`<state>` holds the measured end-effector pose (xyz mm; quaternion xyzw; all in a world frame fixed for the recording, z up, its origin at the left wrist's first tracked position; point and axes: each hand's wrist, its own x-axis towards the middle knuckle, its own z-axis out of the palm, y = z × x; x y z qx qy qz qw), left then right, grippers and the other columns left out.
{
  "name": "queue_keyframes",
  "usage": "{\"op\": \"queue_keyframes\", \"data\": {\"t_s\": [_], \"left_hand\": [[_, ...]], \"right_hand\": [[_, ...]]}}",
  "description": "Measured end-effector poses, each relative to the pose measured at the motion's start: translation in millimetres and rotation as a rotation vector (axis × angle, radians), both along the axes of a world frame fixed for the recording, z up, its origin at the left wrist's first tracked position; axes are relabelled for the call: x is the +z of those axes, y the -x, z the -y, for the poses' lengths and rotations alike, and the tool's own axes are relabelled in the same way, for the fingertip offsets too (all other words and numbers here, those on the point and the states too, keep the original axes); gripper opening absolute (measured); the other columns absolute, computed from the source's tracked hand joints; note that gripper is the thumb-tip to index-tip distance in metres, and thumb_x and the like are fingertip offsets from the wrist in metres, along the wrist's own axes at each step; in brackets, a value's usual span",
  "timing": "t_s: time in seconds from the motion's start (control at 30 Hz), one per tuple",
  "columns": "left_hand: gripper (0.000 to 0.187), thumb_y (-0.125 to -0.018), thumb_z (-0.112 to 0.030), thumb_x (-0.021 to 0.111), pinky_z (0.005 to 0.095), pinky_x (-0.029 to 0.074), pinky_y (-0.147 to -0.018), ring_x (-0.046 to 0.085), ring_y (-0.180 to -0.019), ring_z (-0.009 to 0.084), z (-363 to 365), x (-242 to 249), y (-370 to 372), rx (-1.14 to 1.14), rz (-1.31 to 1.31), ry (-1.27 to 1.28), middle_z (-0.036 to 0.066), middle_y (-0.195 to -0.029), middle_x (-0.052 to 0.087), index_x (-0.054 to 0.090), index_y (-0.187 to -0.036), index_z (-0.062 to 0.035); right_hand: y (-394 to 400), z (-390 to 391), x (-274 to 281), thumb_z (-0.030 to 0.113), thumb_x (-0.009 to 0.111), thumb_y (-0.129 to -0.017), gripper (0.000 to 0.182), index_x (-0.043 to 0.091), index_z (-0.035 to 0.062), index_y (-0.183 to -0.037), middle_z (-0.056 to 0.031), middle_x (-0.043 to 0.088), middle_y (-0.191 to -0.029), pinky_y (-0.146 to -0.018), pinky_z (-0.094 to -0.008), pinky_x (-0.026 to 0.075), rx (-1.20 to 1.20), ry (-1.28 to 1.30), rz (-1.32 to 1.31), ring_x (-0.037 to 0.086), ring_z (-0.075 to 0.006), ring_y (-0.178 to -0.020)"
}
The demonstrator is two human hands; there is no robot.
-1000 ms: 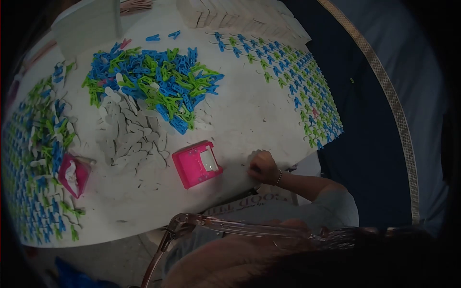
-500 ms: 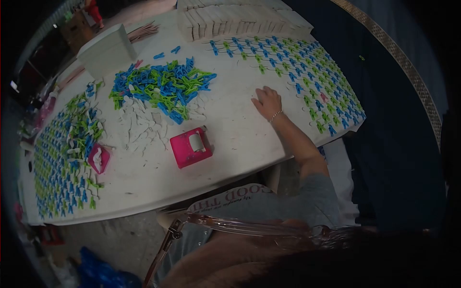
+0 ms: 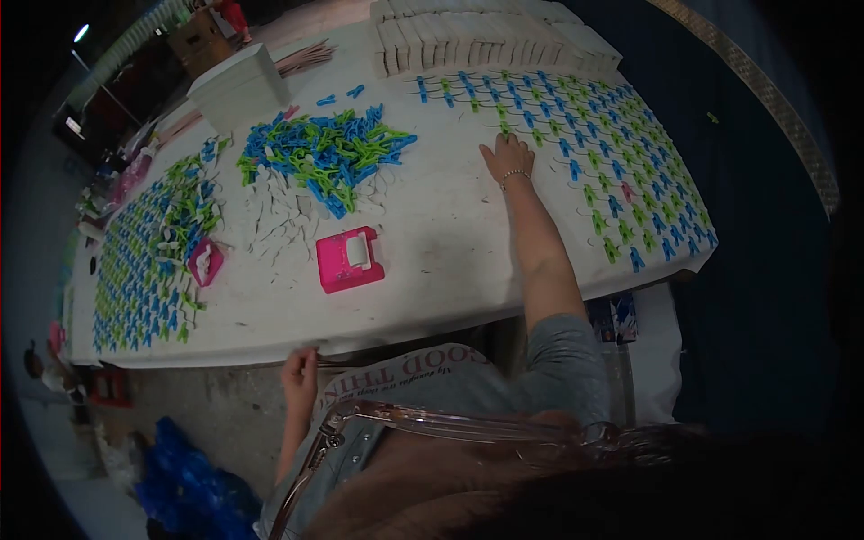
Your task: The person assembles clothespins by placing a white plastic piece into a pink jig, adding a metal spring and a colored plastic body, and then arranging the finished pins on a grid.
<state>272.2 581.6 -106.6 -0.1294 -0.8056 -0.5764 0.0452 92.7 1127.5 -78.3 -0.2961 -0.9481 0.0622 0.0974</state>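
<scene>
My right hand (image 3: pixel 508 162) is over the white table with its fingers apart, palm down. Its fingertips touch or nearly touch a green clip at the inner edge of the rows of blue and green clips (image 3: pixel 576 144). My left hand (image 3: pixel 300 367) is at the table's front edge, its fingers pressed together; what they hold, if anything, is too small to tell. Between the hands, a pink dispenser (image 3: pixel 335 270) with a white roll stands on the table. Behind it lies a heap of blue and green clips (image 3: pixel 337 153), with white pieces (image 3: pixel 279 211) beside it.
A white box (image 3: pixel 238 90) stands at the back left. White stacked packs (image 3: pixel 486 40) line the back. More rows of clips (image 3: pixel 144 261) and a small pink tray (image 3: pixel 206 261) are at the left. A blue plastic bag (image 3: pixel 193 486) lies on the floor.
My right hand has moved forward, to the edge of the clip rows. My left hand has come into view at the table's front edge. The view has shifted.
</scene>
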Motion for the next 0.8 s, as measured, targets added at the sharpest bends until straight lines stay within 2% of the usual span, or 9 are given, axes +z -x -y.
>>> {"op": "queue_keyframes", "data": {"t_s": [0.13,0.2,0.33,0.5,0.57,0.67,0.7,0.8], "left_hand": [[0.011,-0.092,-0.009,0.059,0.0232,0.045,-0.069,0.054,-0.075,0.0087,-4,-12,71,0.113,-0.076,0.058,0.005,-0.084,0.063,0.063,-0.093,0.0004],[0.013,-0.092,-0.012,0.060,0.0242,0.045,-0.065,0.053,-0.071,0.0089,-8,-24,93,0.209,-0.218,0.117,0.004,-0.081,0.063,0.064,-0.091,0.0004],[0.017,-0.090,-0.016,0.062,0.0261,0.046,-0.063,0.054,-0.066,0.0105,-9,-29,110,0.389,-0.143,0.181,0.005,-0.077,0.062,0.065,-0.088,-0.0004],[0.018,-0.086,-0.021,0.065,0.0303,0.048,-0.062,0.058,-0.062,0.0171,-13,-29,109,0.471,-0.279,0.304,0.008,-0.073,0.062,0.066,-0.086,-0.0029],[0.018,-0.085,-0.022,0.066,0.0312,0.048,-0.062,0.059,-0.062,0.0182,-20,-24,106,0.481,-0.288,0.325,0.008,-0.074,0.063,0.066,-0.085,-0.0038],[0.016,-0.083,-0.023,0.067,0.0333,0.049,-0.062,0.061,-0.064,0.0209,-20,-22,105,0.518,-0.322,0.415,0.009,-0.075,0.064,0.066,-0.084,-0.0066],[0.015,-0.083,-0.022,0.067,0.0336,0.050,-0.061,0.063,-0.065,0.0218,-22,-22,104,0.517,-0.299,0.368,0.009,-0.076,0.064,0.066,-0.084,-0.0078],[0.017,-0.081,-0.026,0.066,0.0340,0.050,-0.065,0.064,-0.069,0.0236,-25,-15,101,0.558,-0.273,0.411,0.008,-0.078,0.065,0.066,-0.084,-0.0095]], "right_hand": [[1,-1,-5,0.052,0.050,-0.091,0.058,0.053,0.0085,-0.130,-0.0085,0.052,-0.127,-0.093,-0.0423,0.040,-0.039,-0.013,-0.041,0.050,-0.0248,-0.113],[1,-1,-5,0.052,0.050,-0.091,0.059,0.052,0.0081,-0.131,-0.0085,0.052,-0.128,-0.093,-0.0420,0.041,-0.045,-0.025,-0.061,0.050,-0.0245,-0.113],[2,-3,-4,0.051,0.049,-0.092,0.059,0.051,0.0076,-0.132,-0.0083,0.051,-0.130,-0.093,-0.0414,0.041,-0.055,-0.006,-0.047,0.051,-0.0234,-0.114],[7,-4,-5,0.050,0.048,-0.093,0.059,0.050,0.0077,-0.133,-0.0088,0.048,-0.135,-0.095,-0.0414,0.041,-0.069,-0.010,-0.030,0.050,-0.0230,-0.118],[9,-4,-9,0.050,0.048,-0.093,0.058,0.048,0.0101,-0.136,-0.0101,0.044,-0.140,-0.097,-0.0424,0.041,-0.086,-0.017,-0.035,0.049,-0.0242,-0.120],[0,3,-1,0.052,0.046,-0.093,0.060,0.046,0.0118,-0.138,-0.0155,0.039,-0.143,-0.098,-0.0466,0.041,-0.069,-0.041,-0.057,0.048,-0.0316,-0.122],[-5,6,1,0.052,0.046,-0.093,0.060,0.045,0.0124,-0.139,-0.0167,0.038,-0.144,-0.099,-0.0471,0.040,-0.054,-0.039,-0.045,0.047,-0.0330,-0.123],[-22,18,10,0.051,0.050,-0.092,0.060,0.050,0.0084,-0.134,-0.0186,0.040,-0.141,-0.099,-0.0485,0.041,-0.026,0.035,0.016,0.045,-0.0350,-0.125]]}}
